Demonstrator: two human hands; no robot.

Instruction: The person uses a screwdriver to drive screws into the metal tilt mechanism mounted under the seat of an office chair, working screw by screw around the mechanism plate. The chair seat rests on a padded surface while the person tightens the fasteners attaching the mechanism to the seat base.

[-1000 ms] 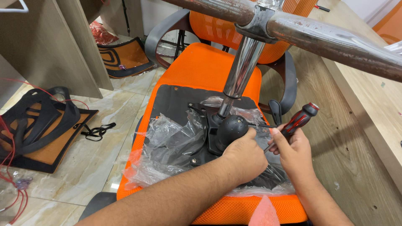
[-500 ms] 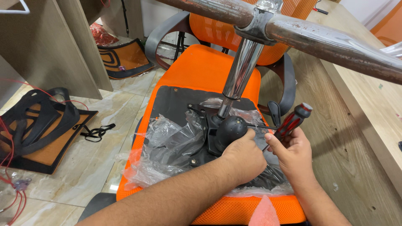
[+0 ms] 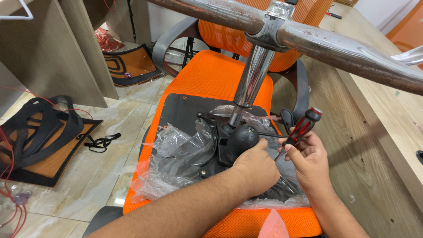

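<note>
The fingers of the left hand [image 3: 257, 169] curl against the round black knob [image 3: 241, 137] at the centre of the frame, thumb pressed to its right side. The fingers of the right hand [image 3: 308, 158] are closed around a screwdriver [image 3: 298, 130] with a red-and-black ribbed handle, its thin metal shaft slanting down-left toward the mechanism; the tip is hidden between the two hands.

Judging by how things lie, the work is partway: the black metal mechanism plate [image 3: 211, 145] sits on the underside of the upturned orange mesh seat [image 3: 207, 77], a bolt head shows at its lower edge, and crumpled clear plastic wrap [image 3: 176, 154] is still caught around it. Whether the other fasteners are in cannot be told.

From the plate a smooth chrome column [image 3: 251, 81] rises to a worn, rust-flecked star base [image 3: 317, 42] crossing the top of the frame. To the right runs a pale wood-grain bench [image 3: 383, 128]. At the left, on the glossy marble-patterned floor [image 3: 97, 172], lie black-and-orange chair parts [image 3: 39, 136] and loose red wires.
</note>
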